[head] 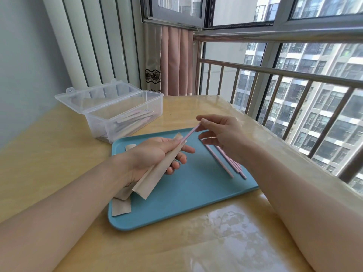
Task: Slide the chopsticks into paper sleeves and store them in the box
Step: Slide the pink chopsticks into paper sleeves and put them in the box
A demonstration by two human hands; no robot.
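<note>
My left hand [157,156] grips a tan paper sleeve [155,175] above the blue tray [188,201], its open end pointing away from me. A pink chopstick [190,134] sticks partway out of that end, and my right hand [220,132] pinches its far tip between thumb and forefinger. Several more pink chopsticks [227,161] lie loose on the right side of the tray. Spare tan sleeves [120,208] lie at the tray's left edge, partly under my left wrist. The clear plastic box [125,112] stands open behind the tray, with sleeved chopsticks inside.
The tray sits on a glossy yellow table [176,246]. A metal railing [294,79] and window run along the table's right edge. A curtain [174,59] hangs at the back corner, and a grey wall lies to the left.
</note>
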